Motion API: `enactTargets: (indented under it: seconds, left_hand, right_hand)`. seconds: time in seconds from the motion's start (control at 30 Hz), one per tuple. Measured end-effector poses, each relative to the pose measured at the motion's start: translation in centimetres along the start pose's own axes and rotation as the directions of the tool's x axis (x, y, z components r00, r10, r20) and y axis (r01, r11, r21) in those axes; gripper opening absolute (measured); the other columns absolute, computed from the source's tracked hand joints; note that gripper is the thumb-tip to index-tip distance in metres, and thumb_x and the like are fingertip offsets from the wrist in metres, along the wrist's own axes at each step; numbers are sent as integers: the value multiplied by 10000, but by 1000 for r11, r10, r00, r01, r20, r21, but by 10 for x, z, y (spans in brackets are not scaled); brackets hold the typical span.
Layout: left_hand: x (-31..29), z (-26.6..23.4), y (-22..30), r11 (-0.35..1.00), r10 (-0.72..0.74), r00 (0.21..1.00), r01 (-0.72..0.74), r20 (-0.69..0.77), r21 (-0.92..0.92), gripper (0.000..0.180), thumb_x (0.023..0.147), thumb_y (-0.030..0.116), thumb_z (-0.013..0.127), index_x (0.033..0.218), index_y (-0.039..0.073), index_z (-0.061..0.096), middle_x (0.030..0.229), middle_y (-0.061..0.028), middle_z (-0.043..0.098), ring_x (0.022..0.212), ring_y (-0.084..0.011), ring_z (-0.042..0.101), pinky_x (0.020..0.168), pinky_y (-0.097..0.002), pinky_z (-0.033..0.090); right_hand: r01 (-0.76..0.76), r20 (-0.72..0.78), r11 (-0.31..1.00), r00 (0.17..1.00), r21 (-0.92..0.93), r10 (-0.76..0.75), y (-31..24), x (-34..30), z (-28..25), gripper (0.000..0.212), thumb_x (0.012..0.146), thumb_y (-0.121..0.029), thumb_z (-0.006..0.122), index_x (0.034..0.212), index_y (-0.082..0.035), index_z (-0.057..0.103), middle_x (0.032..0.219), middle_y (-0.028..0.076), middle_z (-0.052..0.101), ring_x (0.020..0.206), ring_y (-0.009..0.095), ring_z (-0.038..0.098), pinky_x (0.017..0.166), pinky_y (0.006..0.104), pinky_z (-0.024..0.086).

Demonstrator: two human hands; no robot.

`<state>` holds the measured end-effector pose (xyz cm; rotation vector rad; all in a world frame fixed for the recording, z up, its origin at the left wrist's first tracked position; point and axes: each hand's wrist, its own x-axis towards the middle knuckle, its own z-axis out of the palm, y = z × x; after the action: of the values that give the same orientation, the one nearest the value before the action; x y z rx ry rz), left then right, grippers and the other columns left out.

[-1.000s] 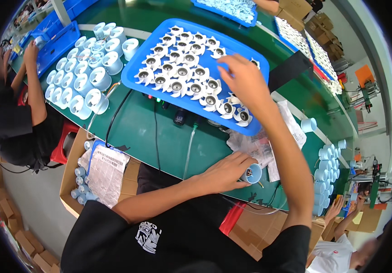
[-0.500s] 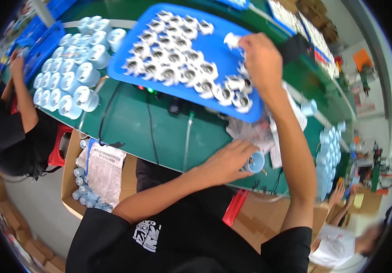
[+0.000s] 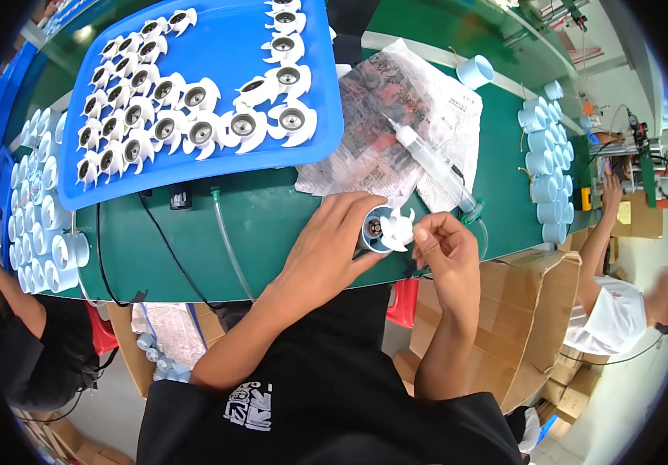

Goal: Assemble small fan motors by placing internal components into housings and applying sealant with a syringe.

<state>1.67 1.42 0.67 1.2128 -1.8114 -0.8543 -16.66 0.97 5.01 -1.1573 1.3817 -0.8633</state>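
Note:
My left hand [image 3: 335, 242] is wrapped round a light-blue cylindrical housing [image 3: 367, 242] at the near edge of the green bench. Copper-coloured parts show inside its open end. Pinched in the fingertips of my right hand [image 3: 449, 246] is a white fan impeller [image 3: 396, 229], held at the mouth of the housing and partly covering it. Beyond my hands to the left, a blue tray [image 3: 218, 164] carries rows of similar white impellers with dark round hubs, with a bare blue stretch in its middle.
A syringe-like dispenser [image 3: 436, 167] with a needle and hose lies on paper and plastic sheeting [image 3: 365, 108]. Blue housings stand in groups at right [image 3: 545, 164] and left [image 3: 39, 201]. Below the bench are cardboard boxes [image 3: 497, 318]. Other people sit on both sides.
My right hand has come from the tray down to the housing, bringing a white impeller. My left hand still holds the housing. The view has turned rightward, revealing the syringe-like dispenser.

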Motion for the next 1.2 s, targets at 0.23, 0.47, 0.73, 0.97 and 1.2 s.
enactTargets:
  seconds: [0.23,0.47,0.73,0.97,1.2]
  left_hand:
    - [-1,-3,2,1000,-5,1000,5,-7,19,601,723,101,763,1248,42,476,1200,-141,519,1141,-340,490,951,-417,426]
    - [-5,-1,1,999,5,1000,-4,-17,32,588,739,118,754,1248,44,469,1199,-140,517,1140,-342,486,949,-419,427]
    - [2,4,-4,1000,10,1000,-11,-26,-22,604,711,101,774,1248,70,498,1193,-127,539,1144,-338,484,952,-417,421]
    - [-10,12,-19,982,143,958,-168,-248,-82,504,759,188,730,1204,74,522,1108,-139,562,1080,-325,509,923,-425,415]
    - [-20,15,-22,939,332,894,-343,-300,19,331,732,238,739,997,96,598,1085,-157,486,1027,-338,466,825,-413,426]
  right_hand:
    - [7,28,972,1000,-233,-1,-7,5,13,107,901,-60,623,942,31,584,740,-3,554,638,40,470,578,194,382]
    - [340,51,862,936,-376,-348,-13,1,18,122,858,50,563,924,-10,646,727,36,510,583,85,450,522,246,363]
    - [403,-136,707,809,-581,-572,-35,-15,14,122,715,59,456,646,13,545,584,76,507,495,150,471,474,265,340]
    - [341,-269,826,830,-448,-489,27,13,4,195,859,23,457,790,-8,638,699,-29,531,594,48,392,515,213,267]
    - [414,-400,850,755,-325,-520,90,43,-29,185,906,-80,511,874,21,663,652,-11,439,562,81,347,485,218,260]
